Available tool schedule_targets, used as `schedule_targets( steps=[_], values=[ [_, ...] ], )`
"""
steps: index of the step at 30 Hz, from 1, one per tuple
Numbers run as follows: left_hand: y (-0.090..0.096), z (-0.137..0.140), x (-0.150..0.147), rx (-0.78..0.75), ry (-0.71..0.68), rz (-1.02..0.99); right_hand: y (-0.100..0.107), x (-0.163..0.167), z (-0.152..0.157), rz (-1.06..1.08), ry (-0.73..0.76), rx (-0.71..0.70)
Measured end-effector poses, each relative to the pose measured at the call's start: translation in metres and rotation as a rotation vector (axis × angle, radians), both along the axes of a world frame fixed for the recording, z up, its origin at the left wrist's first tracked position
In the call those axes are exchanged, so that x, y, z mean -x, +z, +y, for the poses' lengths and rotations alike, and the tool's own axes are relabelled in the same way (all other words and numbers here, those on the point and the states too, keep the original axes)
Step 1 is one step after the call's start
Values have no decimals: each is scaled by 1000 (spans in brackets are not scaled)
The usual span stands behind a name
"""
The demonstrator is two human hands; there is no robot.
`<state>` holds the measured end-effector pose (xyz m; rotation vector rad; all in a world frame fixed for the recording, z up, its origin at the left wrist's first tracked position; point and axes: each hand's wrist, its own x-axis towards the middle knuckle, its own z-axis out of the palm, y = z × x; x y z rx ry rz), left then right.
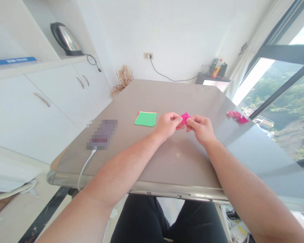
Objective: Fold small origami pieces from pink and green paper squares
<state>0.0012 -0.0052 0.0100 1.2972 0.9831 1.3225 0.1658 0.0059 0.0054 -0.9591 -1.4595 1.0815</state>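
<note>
- A kettle (67, 39) is set on a shelf (47, 64), its cord (91, 61) hung down
- A flat blue object (14, 60) is laid further left
- Cupboards (17, 104) are fitted with handles (42, 100) below
- A black cable (164, 76) is plugged into a socket (146, 55)
- Dried stalks (124, 78) are seen beside the table (177, 98)
- An orange bottle (216, 69) is stood on a small cabinet (210, 78)
- A white cable (83, 170) is joined to a pixelated object (102, 133)
- Trees (290, 91) are seen through the window (281, 69)

Fingers (177, 120) partly hide the pink paper (185, 117)
</note>
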Motion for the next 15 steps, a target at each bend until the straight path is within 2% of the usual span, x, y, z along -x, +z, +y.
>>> schedule_targets(
  steps=[5,7,9,11,12,15],
  values=[
    [-2,0,-1,-21,-7,35,2,1,-1,-63,-111,0],
    [-4,2,0,-50,95,109,1,4,-2,-98,-211,5],
    [-7,4,1,-130,257,262,0,8,-3,-125,-287,-9],
    [-10,5,3,-243,365,432,-1,13,-5,-131,-277,-26],
    [-11,5,4,-295,374,496,-1,15,-6,-123,-248,-36],
    [-15,4,1,-424,301,586,-3,19,-7,-89,-185,-68]
  ],
)
